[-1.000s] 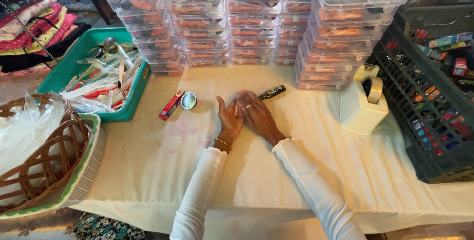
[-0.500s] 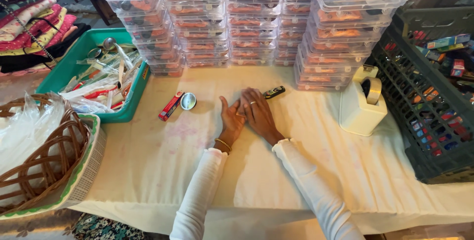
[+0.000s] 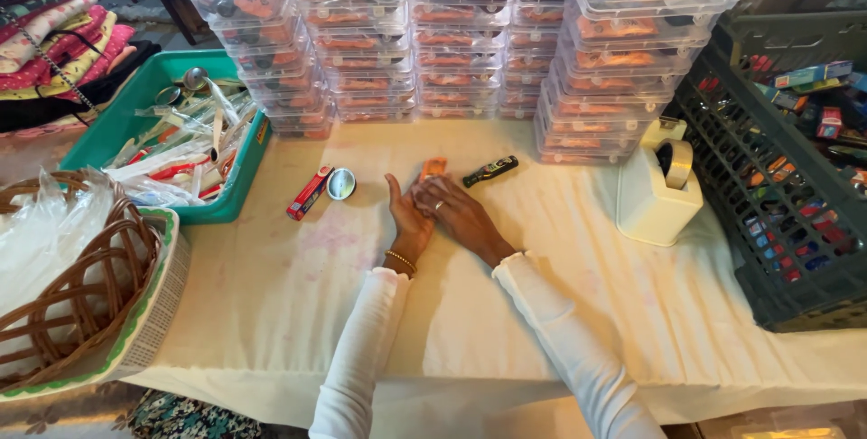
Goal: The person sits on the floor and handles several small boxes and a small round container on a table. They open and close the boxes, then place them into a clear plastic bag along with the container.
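Note:
My left hand (image 3: 405, 220) and my right hand (image 3: 461, 211) lie together on the cream tablecloth (image 3: 298, 294), the right one across the left one's fingers. A small orange packet (image 3: 433, 168) sticks out past the fingertips and both hands seem to grip its near end. Just to the right of it lies a small black item (image 3: 490, 171), untouched. A red box (image 3: 310, 192) and a round metal lid (image 3: 341, 183) lie to the left of my left thumb.
Stacks of clear plastic boxes (image 3: 452, 42) with orange contents line the back. A white tape dispenser (image 3: 655, 195) and a dark crate (image 3: 768, 249) of small colourful items stand at the right. A teal tray (image 3: 237, 188), a wicker basket (image 3: 63, 303) and folded fabrics (image 3: 54, 42) are at the left.
The orange packet now shows beyond my fingertips, where before it was hidden. My hands stay joined in nearly the same spot.

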